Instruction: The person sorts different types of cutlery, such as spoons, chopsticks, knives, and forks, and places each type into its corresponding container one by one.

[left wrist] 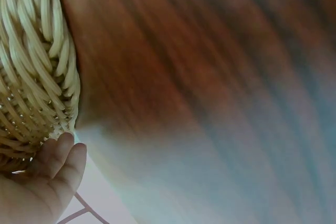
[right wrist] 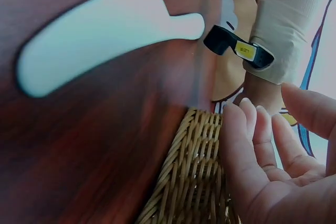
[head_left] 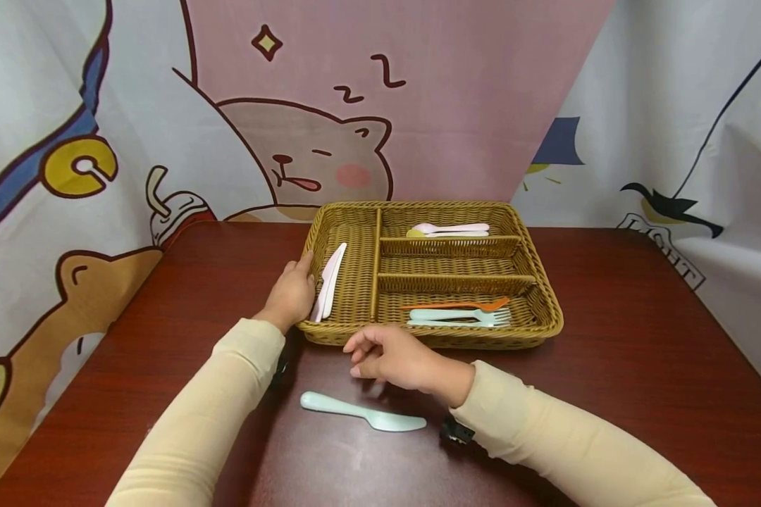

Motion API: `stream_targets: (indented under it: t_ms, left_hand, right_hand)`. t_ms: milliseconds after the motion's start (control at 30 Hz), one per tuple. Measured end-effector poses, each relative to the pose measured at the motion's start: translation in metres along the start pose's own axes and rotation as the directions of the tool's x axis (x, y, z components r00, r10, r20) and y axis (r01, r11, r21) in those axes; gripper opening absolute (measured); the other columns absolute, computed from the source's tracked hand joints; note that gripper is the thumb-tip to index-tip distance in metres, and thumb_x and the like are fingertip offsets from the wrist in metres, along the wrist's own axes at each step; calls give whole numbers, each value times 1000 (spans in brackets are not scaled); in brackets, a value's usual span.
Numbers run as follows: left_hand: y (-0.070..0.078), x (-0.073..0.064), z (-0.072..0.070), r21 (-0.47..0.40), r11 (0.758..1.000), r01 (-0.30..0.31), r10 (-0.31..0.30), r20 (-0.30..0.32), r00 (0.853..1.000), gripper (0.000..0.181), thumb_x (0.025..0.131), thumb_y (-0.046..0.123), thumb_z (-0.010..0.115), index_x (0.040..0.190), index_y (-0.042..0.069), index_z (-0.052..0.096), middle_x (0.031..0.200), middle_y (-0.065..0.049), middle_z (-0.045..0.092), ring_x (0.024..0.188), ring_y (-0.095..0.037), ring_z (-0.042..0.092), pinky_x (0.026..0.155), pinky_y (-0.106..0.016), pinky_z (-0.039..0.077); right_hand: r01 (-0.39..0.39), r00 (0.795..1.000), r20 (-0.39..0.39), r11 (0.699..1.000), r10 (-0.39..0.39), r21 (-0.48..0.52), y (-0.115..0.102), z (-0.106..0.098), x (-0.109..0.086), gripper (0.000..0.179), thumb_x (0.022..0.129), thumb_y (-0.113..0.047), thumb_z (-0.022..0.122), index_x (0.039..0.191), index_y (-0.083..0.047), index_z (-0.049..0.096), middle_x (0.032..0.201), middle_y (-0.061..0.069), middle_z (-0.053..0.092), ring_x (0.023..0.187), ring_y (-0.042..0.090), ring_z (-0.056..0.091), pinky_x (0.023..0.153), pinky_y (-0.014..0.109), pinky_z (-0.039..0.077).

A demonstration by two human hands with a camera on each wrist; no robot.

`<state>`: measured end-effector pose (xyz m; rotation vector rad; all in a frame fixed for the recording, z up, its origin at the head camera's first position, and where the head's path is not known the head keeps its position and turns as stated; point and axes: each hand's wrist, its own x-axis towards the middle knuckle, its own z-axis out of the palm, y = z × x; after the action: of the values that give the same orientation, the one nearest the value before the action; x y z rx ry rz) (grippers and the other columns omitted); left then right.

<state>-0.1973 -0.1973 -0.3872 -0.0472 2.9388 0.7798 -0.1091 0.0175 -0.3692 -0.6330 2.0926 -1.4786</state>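
Note:
A wicker basket (head_left: pixel 377 264) with several compartments stands on the table. My left hand (head_left: pixel 292 292) rests against its left side, and in the left wrist view the fingers (left wrist: pixel 71 169) lie fairly straight beside the woven wall. My right hand (head_left: pixel 396 358) hovers at the basket's front edge, fingers loosely bent and holding nothing. Nearer to me, a pale green plastic knife (head_left: pixel 364 410) lies flat on the table, its blade pointing right. In the right wrist view this knife (right wrist: pixel 100 35) is apart from the right hand (right wrist: pixel 278 166).
The left compartment holds a pink knife (head_left: pixel 326 282) and a white knife (head_left: pixel 335 280). At the back right lie a pink spoon (head_left: pixel 450 228) and other pieces. An orange fork (head_left: pixel 491 305) and pale green forks (head_left: pixel 456 315) fill the front compartment. A printed curtain (head_left: pixel 456 91) hangs behind.

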Motion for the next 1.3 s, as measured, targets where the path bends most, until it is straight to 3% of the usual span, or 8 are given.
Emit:
stream_targets:
  t_ms: [167, 300, 633, 900, 1300]
  left_hand:
    - [0, 0, -1, 0, 1000, -4, 4, 8, 1000, 55, 105, 15, 33, 156, 10, 14, 150, -26, 28, 136, -39, 35, 110, -49, 33]
    - [0, 1, -1, -4, 1000, -10, 10, 10, 1000, 55, 105, 16, 33, 156, 10, 13, 150, -25, 28, 136, -38, 36, 109, -49, 34]
    - [2, 0, -2, 4, 1000, -11, 11, 7, 1000, 55, 105, 16, 33, 156, 11, 14, 148, -25, 31, 134, -37, 38, 109, -48, 35]
    - [1, -1, -3, -1, 1000, -15, 15, 3, 1000, 55, 105, 15, 33, 156, 10, 15, 147, -25, 33, 133, -37, 39, 109, -48, 35]
    - [0, -1, -2, -10, 1000, -16, 16, 5, 1000, 55, 105, 15, 33, 156, 10, 14, 146, -25, 33, 134, -37, 39, 109, -48, 35]
  right_hand:
    - [15, 1000, 28, 998, -14, -58, 4, -2, -6, 26, 82, 2, 71, 107, 7, 64, 91, 11, 65, 74, 9, 59, 62, 23, 51]
    - [11, 999, 47, 997, -7, -78, 7, -3, -9, 26, 83, 1, 71, 107, 7, 64, 92, 13, 66, 76, 11, 60, 64, 22, 51]
    - [-6, 998, 55, 976, 18, -218, 13, -1, -15, 25, 82, 1, 72, 106, 1, 67, 91, 5, 68, 79, 9, 62, 70, 22, 50]
    - [-13, 996, 85, 972, 34, -236, 14, 4, -17, 27, 79, 5, 74, 105, 3, 68, 89, 6, 68, 73, 7, 59, 60, 20, 49]
    - [61, 992, 127, 913, -11, -404, 18, 11, -15, 35, 68, 4, 82, 101, -3, 73, 84, 2, 69, 78, 12, 62, 68, 20, 47]
